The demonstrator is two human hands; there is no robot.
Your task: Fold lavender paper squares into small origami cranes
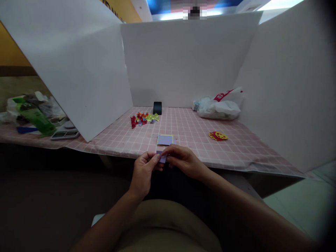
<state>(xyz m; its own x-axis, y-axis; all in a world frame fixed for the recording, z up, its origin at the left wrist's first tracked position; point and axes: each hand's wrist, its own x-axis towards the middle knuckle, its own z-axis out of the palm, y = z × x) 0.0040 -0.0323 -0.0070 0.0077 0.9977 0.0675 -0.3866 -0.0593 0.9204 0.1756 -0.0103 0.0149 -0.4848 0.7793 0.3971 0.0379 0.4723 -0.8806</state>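
Note:
A small folded piece of purple paper [162,159] is held up between both hands at the table's front edge. My left hand [145,168] pinches it from the left, thumb on top. From the right, the curled fingers of my right hand [182,159] grip its upper right edge. Just beyond them lies a stack of square paper sheets [165,140], purple on top with a yellow edge showing. Farther back on the left sits a cluster of small folded paper figures [143,119] in red, orange, yellow and purple.
Yellow and red cut-out shapes [217,136] lie on the right of the checked tablecloth [186,122]. Behind are a dark phone-like object [157,107] and a white plastic bag [220,108]. White panels [189,63] enclose three sides. Outside, left: a scale [65,133] and green bottle [36,117].

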